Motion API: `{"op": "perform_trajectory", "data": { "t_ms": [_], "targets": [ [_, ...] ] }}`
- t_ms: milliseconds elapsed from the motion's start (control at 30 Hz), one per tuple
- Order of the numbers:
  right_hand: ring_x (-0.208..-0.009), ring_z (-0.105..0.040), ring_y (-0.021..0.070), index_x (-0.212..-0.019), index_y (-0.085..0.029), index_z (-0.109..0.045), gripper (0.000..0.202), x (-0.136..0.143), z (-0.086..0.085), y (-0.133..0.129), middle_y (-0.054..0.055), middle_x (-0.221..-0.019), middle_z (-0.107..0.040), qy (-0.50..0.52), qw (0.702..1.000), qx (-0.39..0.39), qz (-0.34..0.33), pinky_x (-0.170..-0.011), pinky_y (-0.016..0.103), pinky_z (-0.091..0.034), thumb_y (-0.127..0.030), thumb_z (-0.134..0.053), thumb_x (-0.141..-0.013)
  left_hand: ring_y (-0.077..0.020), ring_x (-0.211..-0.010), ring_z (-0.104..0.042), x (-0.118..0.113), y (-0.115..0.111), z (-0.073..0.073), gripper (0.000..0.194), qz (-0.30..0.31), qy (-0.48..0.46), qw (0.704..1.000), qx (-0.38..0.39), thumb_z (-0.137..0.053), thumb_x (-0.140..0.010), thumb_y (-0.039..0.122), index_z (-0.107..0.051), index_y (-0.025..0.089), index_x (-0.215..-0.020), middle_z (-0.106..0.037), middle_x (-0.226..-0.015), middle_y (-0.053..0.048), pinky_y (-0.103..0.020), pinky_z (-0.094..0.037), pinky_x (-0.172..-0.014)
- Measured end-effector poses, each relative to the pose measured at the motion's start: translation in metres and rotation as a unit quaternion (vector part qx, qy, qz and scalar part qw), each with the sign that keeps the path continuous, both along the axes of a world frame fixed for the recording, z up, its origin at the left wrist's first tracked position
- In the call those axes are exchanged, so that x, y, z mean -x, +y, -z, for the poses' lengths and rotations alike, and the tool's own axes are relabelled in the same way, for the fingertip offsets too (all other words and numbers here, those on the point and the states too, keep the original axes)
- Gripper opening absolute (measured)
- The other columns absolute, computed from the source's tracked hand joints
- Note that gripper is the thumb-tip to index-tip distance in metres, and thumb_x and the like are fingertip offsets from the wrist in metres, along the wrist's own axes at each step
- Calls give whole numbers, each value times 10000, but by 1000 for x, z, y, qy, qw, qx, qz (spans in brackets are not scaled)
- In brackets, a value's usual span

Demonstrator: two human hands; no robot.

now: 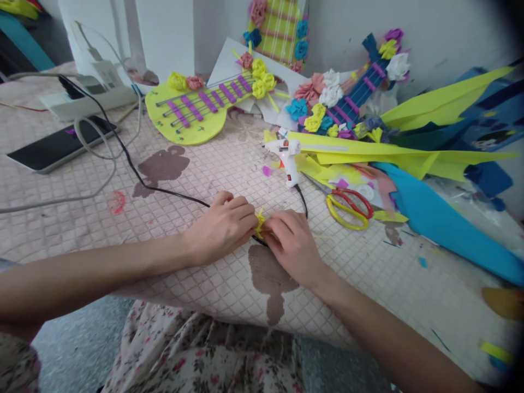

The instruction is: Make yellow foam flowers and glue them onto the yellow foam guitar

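My left hand (pixel 223 226) and my right hand (pixel 293 245) meet over the front part of the table, fingers closed. Between them is a small yellow paper flower (pixel 260 222), pinched from both sides and mostly hidden by the fingers. A black cord (pixel 176 194) passes beneath my hands. Just beyond them a white hot glue gun (pixel 289 158) stands with its nozzle pointing left and a small red light showing. Scissors with red and yellow handles (pixel 347 210) lie to the right of my right hand.
A yellow paper guitar (pixel 192 114) lies at the back, with a blue flower-covered guitar (pixel 356 93) to its right. Yellow crepe paper (pixel 409 153) and blue paper (pixel 446 218) spread along the right. At left are a power strip (pixel 94 101) and a phone (pixel 61 144).
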State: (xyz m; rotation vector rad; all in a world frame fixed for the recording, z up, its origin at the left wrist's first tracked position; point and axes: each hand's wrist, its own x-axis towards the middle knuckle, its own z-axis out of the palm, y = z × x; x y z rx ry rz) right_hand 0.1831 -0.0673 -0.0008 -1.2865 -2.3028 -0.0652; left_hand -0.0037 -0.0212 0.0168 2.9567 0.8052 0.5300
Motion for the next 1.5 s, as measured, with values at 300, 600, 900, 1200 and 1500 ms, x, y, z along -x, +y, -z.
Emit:
{"op": "perform_trajectory", "data": {
  "t_ms": [300, 600, 900, 1200, 1500],
  "targets": [
    [-791, -503, 186, -757, -176, -597, 186, 0, -1, 1, 37, -768, -593, -43, 999, -1, -15, -763, 349, -358, -175, -482, -904, -169, -806, -511, 0, 0, 3, 145, -11, -37, 999, -2, -489, -893, 203, -574, 164, -783, -596, -782, -25, -341, -334, -753],
    [-816, -506, 187, -804, -180, -587, 174, -2, -1, 1, 45, -816, -607, -13, 1000, 17, -7, -784, 356, -352, -189, -455, -917, -177, -778, -494, -1, -1, 3, 194, -10, -9, 1000, -28, -443, -911, 186, -561, 158, -760, -580, -755, -30, -357, -334, -752],
    [-804, -478, 193, -688, -180, -547, 188, 4, -3, 0, 32, -745, -573, 3, 1000, -8, 4, -755, 363, -361, -252, -532, -861, -170, -769, -499, 0, -1, 4, 189, -12, -30, 999, -26, -482, -893, 199, -558, 155, -726, -577, -728, -16, -348, -331, -744],
    [-793, -464, 180, -658, -181, -563, 209, 5, 4, -3, 16, -701, -553, -19, 1000, -9, -20, -762, 358, -349, -188, -514, -861, -155, -765, -512, -1, -1, 3, 164, -32, -50, 998, 2, -517, -859, 195, -582, 162, -712, -597, -734, -7, -331, -332, -739],
    [-800, -457, 190, -682, -174, -581, 218, 5, 7, -4, 28, -716, -571, -40, 997, -8, -60, -754, 365, -370, -181, -501, -884, -152, -759, -525, -1, -2, 1, 126, -42, -58, 996, 47, -535, -842, 180, -595, 158, -733, -599, -733, 3, -327, -328, -729]
  ]
}}
